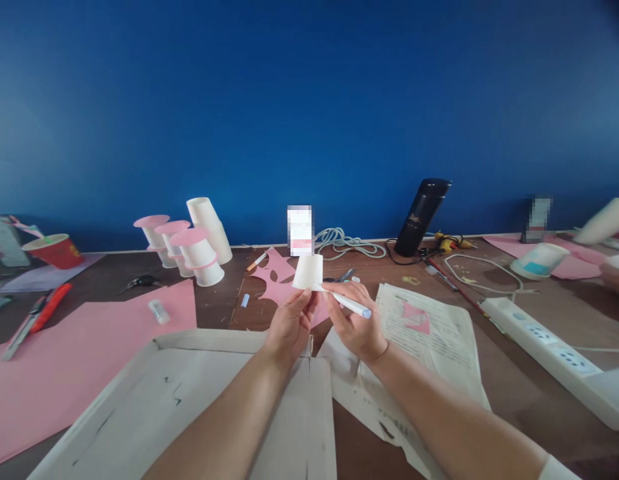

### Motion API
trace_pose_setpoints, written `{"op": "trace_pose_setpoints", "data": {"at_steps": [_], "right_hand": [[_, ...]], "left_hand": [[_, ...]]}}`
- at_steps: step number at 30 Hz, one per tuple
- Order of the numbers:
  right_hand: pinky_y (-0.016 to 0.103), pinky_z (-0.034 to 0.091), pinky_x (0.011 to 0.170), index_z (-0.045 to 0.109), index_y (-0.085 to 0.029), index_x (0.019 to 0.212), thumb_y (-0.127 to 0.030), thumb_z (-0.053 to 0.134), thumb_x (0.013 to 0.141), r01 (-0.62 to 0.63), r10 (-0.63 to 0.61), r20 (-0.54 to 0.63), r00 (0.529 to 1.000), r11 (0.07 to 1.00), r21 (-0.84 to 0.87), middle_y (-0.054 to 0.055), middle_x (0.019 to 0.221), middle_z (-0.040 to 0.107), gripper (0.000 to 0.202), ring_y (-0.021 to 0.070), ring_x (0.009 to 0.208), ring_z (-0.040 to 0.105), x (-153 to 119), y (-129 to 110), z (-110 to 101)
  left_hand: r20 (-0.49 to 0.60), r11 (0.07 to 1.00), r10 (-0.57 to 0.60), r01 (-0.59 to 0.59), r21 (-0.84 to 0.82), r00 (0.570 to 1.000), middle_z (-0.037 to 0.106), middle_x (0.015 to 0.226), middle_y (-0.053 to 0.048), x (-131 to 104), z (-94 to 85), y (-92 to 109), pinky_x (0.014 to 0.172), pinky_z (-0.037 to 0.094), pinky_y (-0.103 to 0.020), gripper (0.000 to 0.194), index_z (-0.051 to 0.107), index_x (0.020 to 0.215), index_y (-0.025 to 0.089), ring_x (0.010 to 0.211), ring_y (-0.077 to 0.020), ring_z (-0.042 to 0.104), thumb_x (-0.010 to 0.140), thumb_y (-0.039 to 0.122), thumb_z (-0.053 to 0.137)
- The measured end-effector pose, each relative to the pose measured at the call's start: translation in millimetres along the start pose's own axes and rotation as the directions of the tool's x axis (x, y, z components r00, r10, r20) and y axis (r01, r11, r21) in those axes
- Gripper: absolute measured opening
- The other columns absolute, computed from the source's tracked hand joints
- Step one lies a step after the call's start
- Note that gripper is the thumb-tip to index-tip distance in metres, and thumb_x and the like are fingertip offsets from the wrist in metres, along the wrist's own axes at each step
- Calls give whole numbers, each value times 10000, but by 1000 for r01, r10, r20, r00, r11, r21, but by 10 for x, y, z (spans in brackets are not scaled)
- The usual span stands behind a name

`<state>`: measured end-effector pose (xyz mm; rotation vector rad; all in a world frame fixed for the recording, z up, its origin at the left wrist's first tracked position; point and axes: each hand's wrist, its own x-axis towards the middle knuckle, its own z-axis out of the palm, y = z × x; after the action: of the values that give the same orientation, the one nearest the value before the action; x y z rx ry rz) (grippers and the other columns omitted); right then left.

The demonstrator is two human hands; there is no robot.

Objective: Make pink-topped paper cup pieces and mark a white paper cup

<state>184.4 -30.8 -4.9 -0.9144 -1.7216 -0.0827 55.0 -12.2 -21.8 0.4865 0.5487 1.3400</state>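
Observation:
Near the middle of the view, my left hand [291, 324] grips a small white paper cup [308, 271] by its lower edge. The cup's wider end points down. My right hand [358, 324] is closed around a white marker [350, 304] with a pale blue end. The marker's other end reaches the lower part of the cup; whether the tip touches it is hard to tell. Pink cut paper [274, 275] lies just behind and left of the hands. A pale cardboard tray [199, 393] is under my left forearm.
Cups joined with pink discs [195, 248] and stacked white cups [213, 230] stand at back left. Pink sheets [99, 347] and a red-handled cutter [50, 308] lie left. A black bottle [422, 217], printed paper [439, 333] and a power strip [554, 353] are right. Another person's hand shows far right.

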Motion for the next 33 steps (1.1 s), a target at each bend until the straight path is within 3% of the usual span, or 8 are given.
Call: {"op": "trace_pose_setpoints", "data": {"at_steps": [13,33], "right_hand": [[370,465,822,631,-229,1053,-149,563,860,-22,21,-14,1000,999,-42,29,949,711,219,181,841,632,25,37,-19],[369,462,820,633,-223,1041,-165,559,865,-9,9,-2,1000,997,-70,33,927,712,199,181,818,630,34,36,-18]], "left_hand": [[-47,999,-32,31,-20,998,708,926,-63,-31,56,29,922,470,-210,134,709,843,105,885,-96,649,821,54,587],[-2,998,-40,40,48,999,704,879,-48,-48,60,43,897,458,-205,70,710,822,112,846,-94,640,778,103,656]]}}
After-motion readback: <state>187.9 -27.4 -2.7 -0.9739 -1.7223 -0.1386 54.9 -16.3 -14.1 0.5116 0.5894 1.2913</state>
